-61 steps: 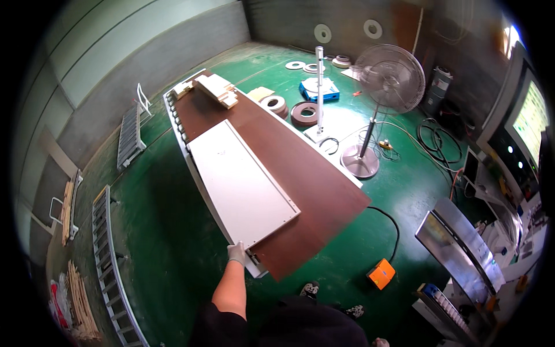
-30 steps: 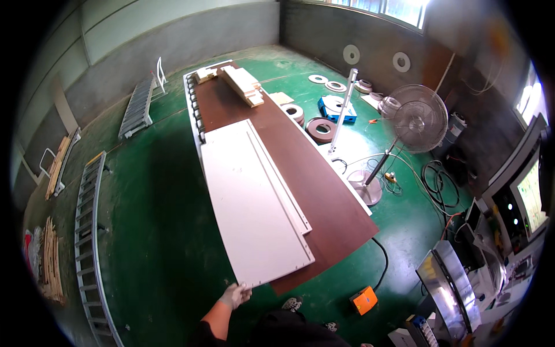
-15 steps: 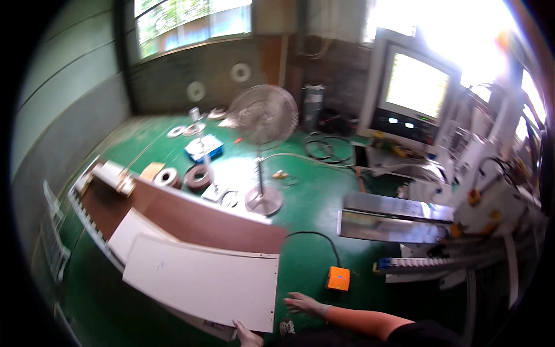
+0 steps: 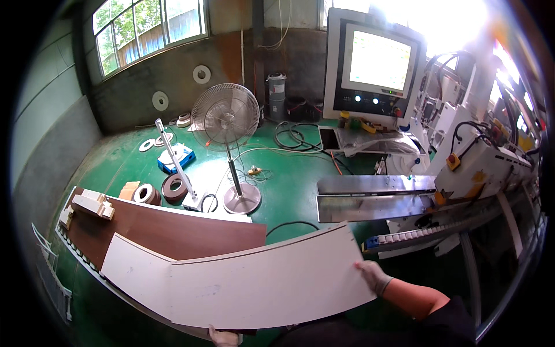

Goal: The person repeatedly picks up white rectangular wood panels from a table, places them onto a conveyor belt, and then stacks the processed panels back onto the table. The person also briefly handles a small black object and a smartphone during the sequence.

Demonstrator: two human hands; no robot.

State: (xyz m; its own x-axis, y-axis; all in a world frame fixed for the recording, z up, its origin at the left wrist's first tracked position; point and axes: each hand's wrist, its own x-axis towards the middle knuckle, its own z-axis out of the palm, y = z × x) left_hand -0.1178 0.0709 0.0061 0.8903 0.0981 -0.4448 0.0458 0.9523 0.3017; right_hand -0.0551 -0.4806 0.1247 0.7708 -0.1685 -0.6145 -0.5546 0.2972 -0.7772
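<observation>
A long white panel (image 4: 260,283) lies across the front of my view, its far edge marked by a dark groove. Gloved fingers of my right hand (image 4: 373,277) are closed on its right end. My left hand (image 4: 224,336), gloved too, grips the near edge, with its thumb against the board and the other fingers hidden below. To the left, a second white panel (image 4: 136,272) rests on a brown board (image 4: 173,231); the held panel adjoins or overlaps its right side.
A machine with two metal plates (image 4: 376,208), a toothed conveyor rail (image 4: 428,232) and a control screen (image 4: 380,61) stands at right. A pedestal fan (image 4: 225,118) and edging rolls (image 4: 174,188) stand beyond the brown board. White blocks (image 4: 92,203) sit on its far left end.
The held panel has moved right, away from the panel beneath, and its right end is raised. My right hand, open and empty before, now grips that end. The view has turned right.
</observation>
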